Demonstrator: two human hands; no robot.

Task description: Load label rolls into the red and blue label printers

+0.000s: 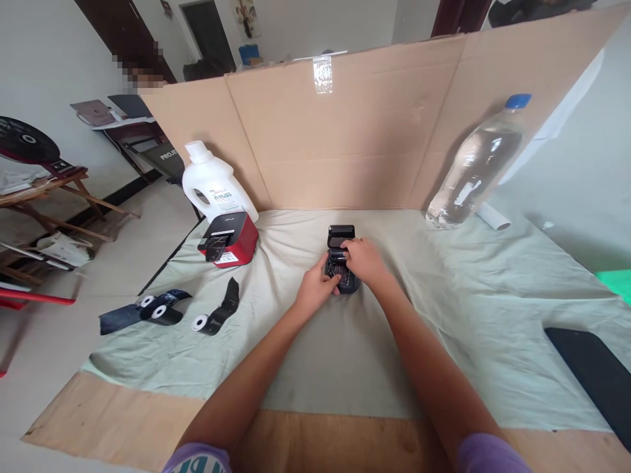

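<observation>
A small black portable printer (pixel 350 286) stands in the middle of the cloth, its lid (pixel 342 231) swung up at the back. My left hand (pixel 315 289) grips its left side, thumb over the front part and fingers along the edge. With closed fingers, my right hand (pixel 363 260) holds the right end of a dark roll (pixel 336 253) in the printer's opening below the lid. The fingers partly cover the roll and the inside of the printer.
Several black paper rolls (pixel 167 315) lie at the left, one separate roll (pixel 214 322) beside them. Behind are a red-and-black printer (pixel 241 240) and a white detergent bottle (pixel 217 184). A cardboard screen (pixel 340 144) closes the back. A water bottle (pixel 478 164) and a black phone (pixel 591 374) are at the right.
</observation>
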